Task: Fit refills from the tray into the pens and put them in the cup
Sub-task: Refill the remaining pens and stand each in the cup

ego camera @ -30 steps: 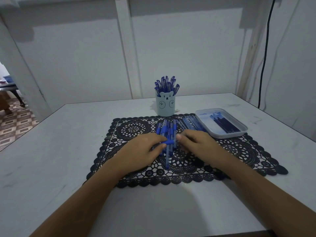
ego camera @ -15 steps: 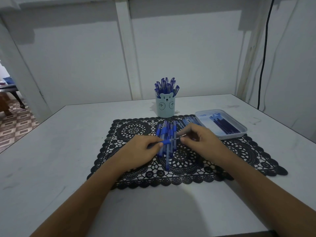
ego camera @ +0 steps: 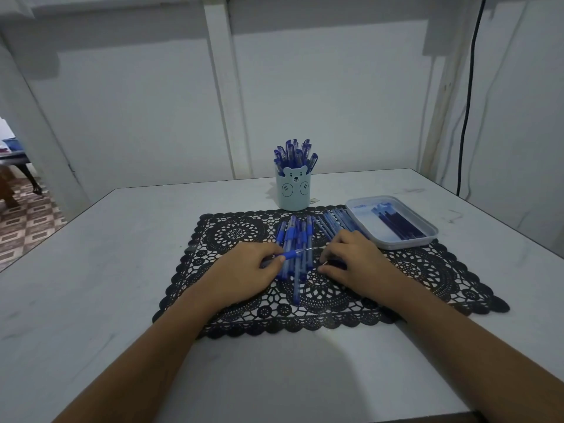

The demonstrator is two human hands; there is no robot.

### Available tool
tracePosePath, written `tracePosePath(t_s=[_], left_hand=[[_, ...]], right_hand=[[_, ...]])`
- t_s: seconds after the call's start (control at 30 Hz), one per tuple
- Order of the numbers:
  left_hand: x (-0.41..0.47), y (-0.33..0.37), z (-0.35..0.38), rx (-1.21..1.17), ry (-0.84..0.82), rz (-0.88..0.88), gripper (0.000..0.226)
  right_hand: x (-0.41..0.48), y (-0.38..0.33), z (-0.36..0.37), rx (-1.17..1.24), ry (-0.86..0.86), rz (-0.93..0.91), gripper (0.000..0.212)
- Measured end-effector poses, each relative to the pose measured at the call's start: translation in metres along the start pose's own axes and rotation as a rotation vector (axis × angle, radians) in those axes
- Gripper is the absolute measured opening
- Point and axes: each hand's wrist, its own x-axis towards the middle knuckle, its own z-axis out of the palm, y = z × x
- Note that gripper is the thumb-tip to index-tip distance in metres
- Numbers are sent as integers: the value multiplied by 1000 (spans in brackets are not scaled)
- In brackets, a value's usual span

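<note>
Left grip [ego camera: 244, 276] pinches one pen [ego camera: 290, 254] above the pen pile [ego camera: 297, 233] on the lace mat [ego camera: 238, 236]; right grip [ego camera: 357, 264] rests curled beside it, hold unclear; refills [ego camera: 396, 224] lie in the tray [ego camera: 393, 246]; cup [ego camera: 293, 193] stands behind.

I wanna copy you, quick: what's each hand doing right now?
Left hand: holding a blue pen.
Right hand: fingers curled, can't tell if holding anything.

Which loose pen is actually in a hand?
The pen pinched by the left hand, crosswise over the pile; the rest lie lengthwise on the mat.
</note>
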Motion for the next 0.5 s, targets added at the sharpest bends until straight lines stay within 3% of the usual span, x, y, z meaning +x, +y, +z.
tracePosePath(t_s=[0.3, 0.5], left_hand=[[0, -1, 1, 18, -5, 24, 22], [0, 1, 3, 0, 3, 49, 20]], right_hand=[[3, -2, -2, 151, -37, 73, 27], [0, -14, -8, 462, 89, 34, 15]])
